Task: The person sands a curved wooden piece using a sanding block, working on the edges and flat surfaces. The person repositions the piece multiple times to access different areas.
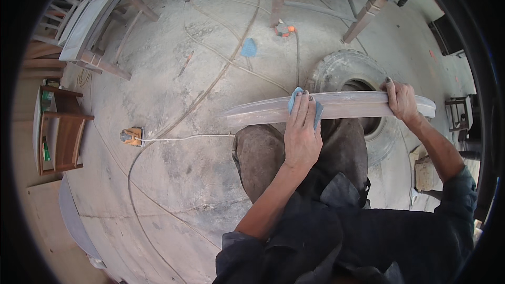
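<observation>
A long, curved wooden piece point(347, 104), pale and dusty, lies across my knees with a grooved edge on its far side. My left hand point(303, 134) presses a folded sheet of blue sandpaper point(294, 98) against it near the middle, fingers together over the sheet. Towards the right end, my right hand point(403, 100) grips the wooden piece, thumb on the far edge. The underside of the piece is hidden from me.
A big tyre point(335, 65) lies beyond the wooden piece. An orange sander point(132, 137), a power socket block point(284, 29), blue sandpaper point(248, 47) and looping hoses point(205, 90) are on the concrete floor. Wooden tables point(367, 12), chairs and a small cabinet point(63, 130) stand around.
</observation>
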Demonstrator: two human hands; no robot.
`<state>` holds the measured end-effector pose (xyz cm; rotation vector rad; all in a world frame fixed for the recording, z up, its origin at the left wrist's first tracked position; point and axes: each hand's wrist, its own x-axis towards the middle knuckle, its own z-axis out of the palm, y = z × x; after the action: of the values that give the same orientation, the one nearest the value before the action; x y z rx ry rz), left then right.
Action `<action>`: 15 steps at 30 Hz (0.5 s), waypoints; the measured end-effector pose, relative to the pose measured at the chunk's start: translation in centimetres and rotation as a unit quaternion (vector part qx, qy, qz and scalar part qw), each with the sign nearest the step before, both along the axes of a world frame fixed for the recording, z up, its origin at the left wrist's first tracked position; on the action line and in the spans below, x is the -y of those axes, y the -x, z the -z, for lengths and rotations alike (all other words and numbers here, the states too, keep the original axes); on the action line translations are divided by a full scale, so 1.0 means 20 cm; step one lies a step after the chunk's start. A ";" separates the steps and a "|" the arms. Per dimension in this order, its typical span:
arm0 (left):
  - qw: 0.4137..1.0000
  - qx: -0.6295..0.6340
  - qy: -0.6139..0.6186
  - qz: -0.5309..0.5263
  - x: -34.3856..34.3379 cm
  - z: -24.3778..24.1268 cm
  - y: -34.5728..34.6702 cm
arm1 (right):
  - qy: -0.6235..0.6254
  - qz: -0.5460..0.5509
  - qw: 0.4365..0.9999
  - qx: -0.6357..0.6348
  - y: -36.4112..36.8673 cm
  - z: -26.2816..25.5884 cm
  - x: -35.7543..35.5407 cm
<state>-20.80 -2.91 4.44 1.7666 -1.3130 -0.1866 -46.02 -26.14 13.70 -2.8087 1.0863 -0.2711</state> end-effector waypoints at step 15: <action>0.997 0.010 -0.024 0.069 0.01 -0.07 -0.17 | -0.018 0.052 0.998 0.005 0.01 -0.04 -0.02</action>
<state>-17.38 -3.03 5.88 1.7235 -1.4567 -0.2797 -46.24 -25.73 14.44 -2.7204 1.2258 -0.2731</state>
